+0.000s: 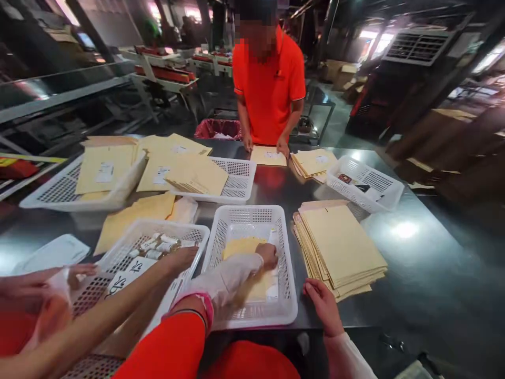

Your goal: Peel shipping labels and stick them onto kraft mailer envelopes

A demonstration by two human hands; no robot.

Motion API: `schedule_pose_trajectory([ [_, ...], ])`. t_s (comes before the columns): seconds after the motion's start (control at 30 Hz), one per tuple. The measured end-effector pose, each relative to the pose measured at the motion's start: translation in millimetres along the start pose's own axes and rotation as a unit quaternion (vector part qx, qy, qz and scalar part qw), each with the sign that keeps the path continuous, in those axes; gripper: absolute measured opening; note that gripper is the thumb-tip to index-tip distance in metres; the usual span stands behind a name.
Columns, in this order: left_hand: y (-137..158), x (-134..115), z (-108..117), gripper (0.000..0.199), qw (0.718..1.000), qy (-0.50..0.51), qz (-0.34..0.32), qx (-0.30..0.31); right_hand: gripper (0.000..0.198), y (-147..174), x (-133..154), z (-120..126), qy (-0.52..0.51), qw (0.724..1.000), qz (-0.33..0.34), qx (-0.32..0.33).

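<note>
Yellow envelope [241,245] lies in white basket [291,300], lower ctr of frame, next to a white strip [273,290]. Wearer's L hand [268,256] is down over them, fingers curled; can't tell if they're clamped on anything. R hand [324,306], lower right of ctr, has fingers loosely apart, just beside envelope stack [343,242]. Co-worker's arm [134,300] crosses basket w/ small bottles [160,245], lower left; another person [272,100], top ctr, has both hands at an addr-labelled envelope [264,156].
</note>
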State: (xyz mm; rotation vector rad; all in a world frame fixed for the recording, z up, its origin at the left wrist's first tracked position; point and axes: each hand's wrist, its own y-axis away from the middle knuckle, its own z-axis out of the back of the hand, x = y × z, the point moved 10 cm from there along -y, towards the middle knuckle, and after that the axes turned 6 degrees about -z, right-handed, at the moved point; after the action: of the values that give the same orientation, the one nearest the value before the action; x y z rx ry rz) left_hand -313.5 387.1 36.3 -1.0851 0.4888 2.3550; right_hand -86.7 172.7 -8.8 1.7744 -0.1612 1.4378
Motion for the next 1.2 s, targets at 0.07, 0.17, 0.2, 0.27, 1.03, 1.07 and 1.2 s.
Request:
schedule_pose_trajectory([
  [0.07, -23, -7, -48, 0.033, 0.998, -0.031, 0.035, 0.034, 0.06, -16, 4, -12, 0.028, 0.999, 0.0, 0.039],
  [0.17, -56, -9, -104, 0.026, 0.991, -0.069, 0.09, 0.069, 0.059, -29, 5, -32, 0.095, 0.991, 0.019, 0.09],
  [0.2, -63, -7, -113, 0.023, 0.989, -0.077, 0.107, 0.069, 0.059, -30, 3, -37, 0.125, 0.986, 0.033, 0.107],
  [0.27, -71, -3, -115, 0.016, 0.986, -0.084, 0.14, 0.043, 0.06, -29, 0, -46, 0.192, 0.969, 0.065, 0.143],
  [1.03, 10, -248, -170, 0.018, 0.923, -0.278, -0.257, -0.075, 0.061, -63, 82, 25, -0.126, 0.918, -0.095, 0.365],
  [1.07, 8, -256, -187, 0.019, 0.918, -0.269, -0.286, -0.062, 0.057, -71, 84, 44, -0.129, 0.934, -0.08, 0.325],
  [1.2, 5, -287, -249, 0.021, 0.906, -0.236, -0.352, 0.002, 0.046, -99, 88, 121, -0.126, 0.969, -0.01, 0.211],
])
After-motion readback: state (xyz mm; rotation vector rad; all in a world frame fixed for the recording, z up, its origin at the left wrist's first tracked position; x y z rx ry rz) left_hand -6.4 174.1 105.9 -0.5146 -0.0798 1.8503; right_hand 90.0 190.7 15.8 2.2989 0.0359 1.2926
